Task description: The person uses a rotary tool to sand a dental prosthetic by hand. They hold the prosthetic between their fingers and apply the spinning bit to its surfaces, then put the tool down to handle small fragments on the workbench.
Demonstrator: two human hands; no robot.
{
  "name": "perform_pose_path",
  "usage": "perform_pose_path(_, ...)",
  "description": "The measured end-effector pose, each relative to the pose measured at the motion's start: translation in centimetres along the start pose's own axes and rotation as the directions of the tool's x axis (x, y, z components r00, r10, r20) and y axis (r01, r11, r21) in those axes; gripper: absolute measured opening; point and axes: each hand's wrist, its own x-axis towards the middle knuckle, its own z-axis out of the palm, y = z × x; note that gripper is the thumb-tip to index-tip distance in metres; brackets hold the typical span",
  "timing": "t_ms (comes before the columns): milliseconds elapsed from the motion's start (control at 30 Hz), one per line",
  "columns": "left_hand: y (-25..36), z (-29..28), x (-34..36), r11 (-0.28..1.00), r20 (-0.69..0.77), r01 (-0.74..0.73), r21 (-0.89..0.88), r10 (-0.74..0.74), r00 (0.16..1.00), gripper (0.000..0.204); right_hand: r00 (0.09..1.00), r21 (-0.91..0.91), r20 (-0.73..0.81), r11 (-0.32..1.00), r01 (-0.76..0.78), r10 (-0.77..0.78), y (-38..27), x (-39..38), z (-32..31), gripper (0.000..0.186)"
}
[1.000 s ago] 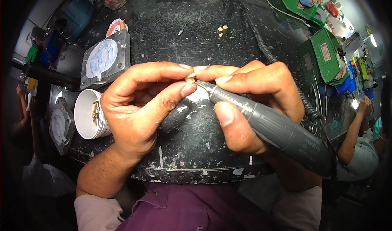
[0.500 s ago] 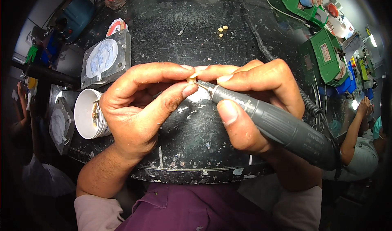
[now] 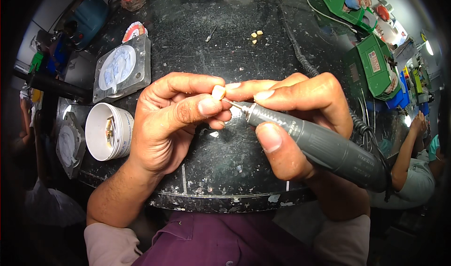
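Note:
Between the thumb and index finger of my left hand (image 3: pixel 164 118) is a small cream-coloured artificial tooth (image 3: pixel 218 92). My right hand (image 3: pixel 312 101) grips a dark grey rotary handpiece (image 3: pixel 329 148), its thumb below and fingers above the body. From the handpiece's nose a thin bur (image 3: pixel 235 105) reaches to the tooth's lower right side; whether it touches cannot be made out. The right index fingertip rests close beside the tooth. Farther off on the black bench lie several loose artificial teeth (image 3: pixel 254 35) and a separate small bur (image 3: pixel 211 34).
Left of my left hand, a white tub (image 3: pixel 126 132) holds small metal pieces. Behind it stands a metal flask (image 3: pixel 142 68) filled with plaster, then a pink denture model (image 3: pixel 135 31). Green bins (image 3: pixel 371 61) line the right side. A coiled cable (image 3: pixel 300 54) crosses there. Other people sit at both sides.
My left hand has shifted slightly right and turned, showing more of the tooth's face. The handpiece has moved slightly right, and more of the bur shows.

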Motion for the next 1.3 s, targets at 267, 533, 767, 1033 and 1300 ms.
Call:
perform_pose_path(267, -0.4, -0.2, -0.3, 0.965, 0.005, 0.130, -0.229, -0.133, 0.991, 0.021, 0.999, -0.040, 0.018, 0.998, 0.043, -0.042, 0.1, -0.1, 0.1, 0.026)
perform_pose_path(533, -0.7, -0.4, -0.4, 0.939, 0.031, 0.160, -0.306, -0.158, 0.987, 0.022, 0.997, -0.063, 0.002, 0.995, 0.073, -0.073, 0.1, -0.2, 0.3, 0.026)
perform_pose_path(767, -0.7, -0.3, -0.3, 0.931, 0.030, 0.165, -0.324, -0.164, 0.986, 0.020, 0.997, -0.031, 0.031, 0.997, 0.067, -0.066, 0.6, -0.2, 0.1, 0.029)
perform_pose_path(1033, -0.3, 0.0, -0.4, 0.932, -0.014, 0.178, -0.317, -0.192, 0.981, 0.020, 0.998, -0.118, -0.042, 0.992, 0.036, -0.041, 0.0, -0.2, 0.4, 0.025)
perform_pose_path(1300, 0.0, 0.0, 0.0, 0.955, -0.162, 0.158, -0.249, -0.202, 0.966, 0.022, 0.990, -0.175, -0.137, 0.982, -0.063, 0.039, 0.4, 0.0, -0.1, 0.032)
